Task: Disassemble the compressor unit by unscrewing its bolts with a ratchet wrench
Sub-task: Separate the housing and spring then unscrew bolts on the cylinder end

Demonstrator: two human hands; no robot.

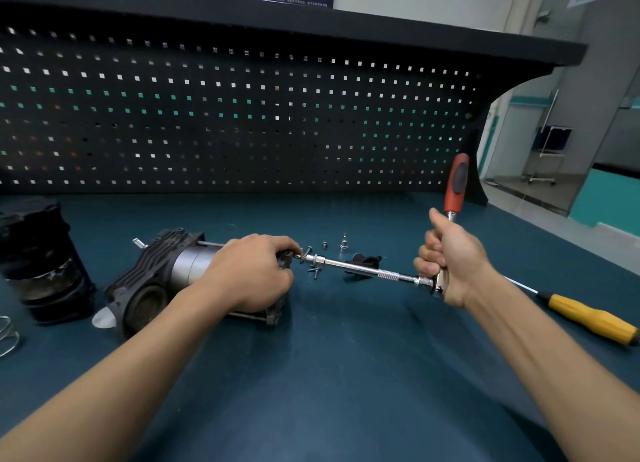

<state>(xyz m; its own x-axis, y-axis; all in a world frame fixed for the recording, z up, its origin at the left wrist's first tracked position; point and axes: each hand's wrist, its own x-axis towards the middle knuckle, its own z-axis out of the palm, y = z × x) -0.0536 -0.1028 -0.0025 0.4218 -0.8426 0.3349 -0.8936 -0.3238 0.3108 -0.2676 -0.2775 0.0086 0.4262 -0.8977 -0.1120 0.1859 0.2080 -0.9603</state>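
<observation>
Far left, a black cylinder part point(45, 261) is sitting on the table point(346, 375). Next to it the compressor unit point(156, 278) is lying on its side, left-center of the table, w/ the left hand point(249, 271) curling over its right end & gripping it. A few loose screws point(315, 271) + a small socket bit point(343, 243) are lying just past that. Right hand point(450, 264) is gripping the ratchet wrench point(456, 188) near its head, red handle pointing up, extension bar point(367, 271) reaching over to the compressor's end. Yellow screwdriver point(588, 318) is lying far right.
</observation>
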